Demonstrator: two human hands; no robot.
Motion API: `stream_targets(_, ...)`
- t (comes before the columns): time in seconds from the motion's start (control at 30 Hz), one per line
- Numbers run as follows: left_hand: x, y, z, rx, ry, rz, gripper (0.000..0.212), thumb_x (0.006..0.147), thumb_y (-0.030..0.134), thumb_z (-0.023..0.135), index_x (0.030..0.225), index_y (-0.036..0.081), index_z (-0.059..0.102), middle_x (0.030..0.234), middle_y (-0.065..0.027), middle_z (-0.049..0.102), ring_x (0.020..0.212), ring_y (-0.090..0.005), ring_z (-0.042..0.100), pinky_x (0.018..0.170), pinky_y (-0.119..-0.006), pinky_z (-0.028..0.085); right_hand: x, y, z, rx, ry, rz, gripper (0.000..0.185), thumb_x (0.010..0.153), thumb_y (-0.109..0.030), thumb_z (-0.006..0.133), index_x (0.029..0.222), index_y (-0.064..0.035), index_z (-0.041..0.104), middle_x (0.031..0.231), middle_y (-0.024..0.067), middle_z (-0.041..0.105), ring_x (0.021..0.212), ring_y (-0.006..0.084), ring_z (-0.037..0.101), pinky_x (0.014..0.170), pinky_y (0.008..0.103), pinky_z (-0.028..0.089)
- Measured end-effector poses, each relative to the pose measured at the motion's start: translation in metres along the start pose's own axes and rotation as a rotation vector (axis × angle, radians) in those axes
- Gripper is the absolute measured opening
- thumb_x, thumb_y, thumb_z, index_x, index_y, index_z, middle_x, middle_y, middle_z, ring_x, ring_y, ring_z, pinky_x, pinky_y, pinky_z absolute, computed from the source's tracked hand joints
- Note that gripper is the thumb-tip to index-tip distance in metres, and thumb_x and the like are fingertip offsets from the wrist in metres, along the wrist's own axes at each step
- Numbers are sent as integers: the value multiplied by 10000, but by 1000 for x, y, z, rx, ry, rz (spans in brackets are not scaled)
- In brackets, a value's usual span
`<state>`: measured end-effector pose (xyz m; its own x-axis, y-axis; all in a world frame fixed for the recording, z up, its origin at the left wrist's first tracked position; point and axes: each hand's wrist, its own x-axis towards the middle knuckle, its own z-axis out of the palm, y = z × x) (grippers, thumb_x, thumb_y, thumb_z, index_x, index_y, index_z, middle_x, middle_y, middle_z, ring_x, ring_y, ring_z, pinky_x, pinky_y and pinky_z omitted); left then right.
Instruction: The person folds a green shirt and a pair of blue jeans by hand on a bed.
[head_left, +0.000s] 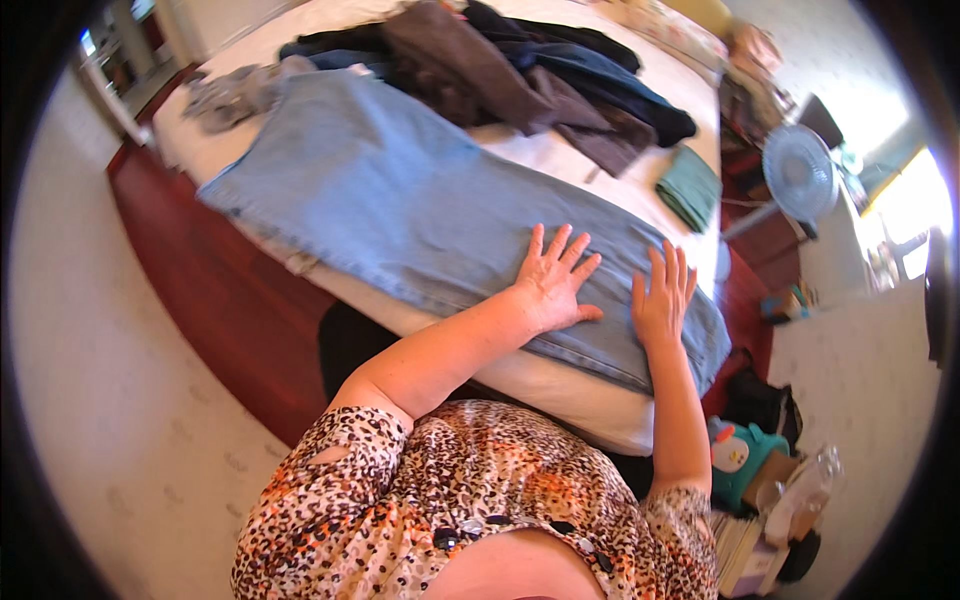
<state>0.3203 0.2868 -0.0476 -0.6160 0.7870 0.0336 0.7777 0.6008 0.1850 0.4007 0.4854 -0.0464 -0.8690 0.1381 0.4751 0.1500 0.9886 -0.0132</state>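
Note:
A pair of light blue denim jeans lies flat across the near side of the bed, folded lengthwise so one leg shape shows. The wide waist end is at the left and the hem end hangs over the right edge of the mattress. My left hand presses palm down on the denim, fingers spread. Just to its right, my right hand also rests flat on the leg near the hem, with its fingers slightly apart. Neither hand grips the cloth.
Dark trousers lie heaped at the bed's far side, beside a crumpled grey cloth. A folded green cloth sits near the right edge of the bed. Beyond stands a fan; a teal plush toy is at lower right.

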Motion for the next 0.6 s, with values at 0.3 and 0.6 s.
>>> stream_targets(0.3,-119,-122,-9,257,402,-521,723,847,638,485,1372,141,473,1486,-130,341,1394,-377,221,1095,-640,86,-73,-11,-15,233,-444,-103,637,819,-257,608,1402,-93,412,1515,129,287,1423,331,188,1152,515,84)
stream_targets(0.6,-232,-282,6,-504,968,-1200,698,894,595,480,1322,44,498,1400,-157,453,1300,-296,405,1042,-595,256,-79,4,9,227,-398,-89,595,825,-225,590,1384,-93,435,1499,121,321,1403,335,236,1142,515,123)
